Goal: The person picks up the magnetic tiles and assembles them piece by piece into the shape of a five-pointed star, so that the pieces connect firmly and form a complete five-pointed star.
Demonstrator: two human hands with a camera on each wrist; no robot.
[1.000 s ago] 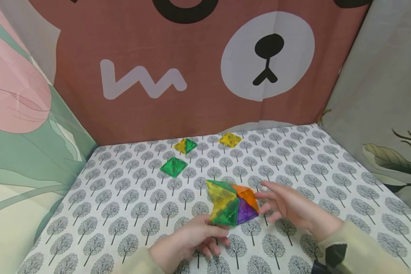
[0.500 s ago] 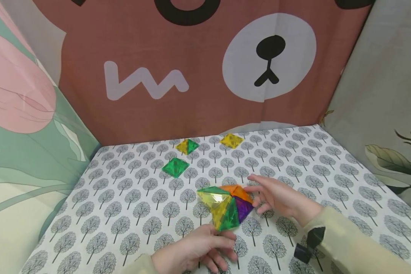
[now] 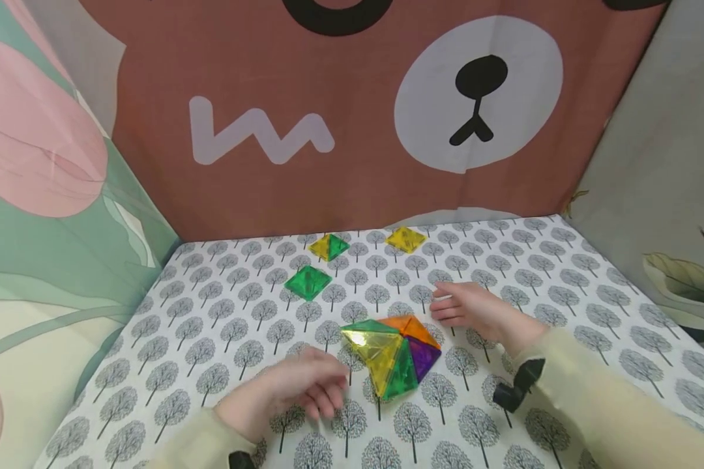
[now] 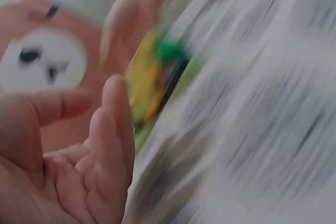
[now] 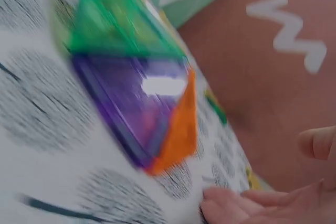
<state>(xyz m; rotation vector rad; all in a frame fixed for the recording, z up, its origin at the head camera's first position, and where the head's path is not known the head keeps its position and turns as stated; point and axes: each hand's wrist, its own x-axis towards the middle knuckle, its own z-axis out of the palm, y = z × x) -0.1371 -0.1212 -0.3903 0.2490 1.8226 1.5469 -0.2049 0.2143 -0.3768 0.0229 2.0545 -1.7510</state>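
Observation:
A peaked shape of joined see-through triangular magnetic tiles [image 3: 387, 355] sits on the tree-print cloth, with yellow, green, orange and purple faces. To its left is my left hand [image 3: 305, 384], fingers loosely bent and apart from the tiles. In the left wrist view, its palm and fingers show in front of the blurred yellow face [image 4: 143, 80]. Beyond the orange tile [image 3: 415, 329], my right hand [image 3: 475, 312] hovers at the back right, holding nothing. The right wrist view shows the purple tile [image 5: 126, 95] close up, with the right fingertips [image 5: 223, 203] at lower right.
Farther back lie a green diamond of tiles [image 3: 308, 283], a yellow-and-green one [image 3: 328, 247] and a yellow one [image 3: 406, 240]. A brown bear-print curtain [image 3: 364, 182] hangs along the back edge, with printed curtains at both sides.
My left hand has let go of the tile shape and drawn left. The right hand touched its orange and purple side half a second ago and has since moved back, away from it.

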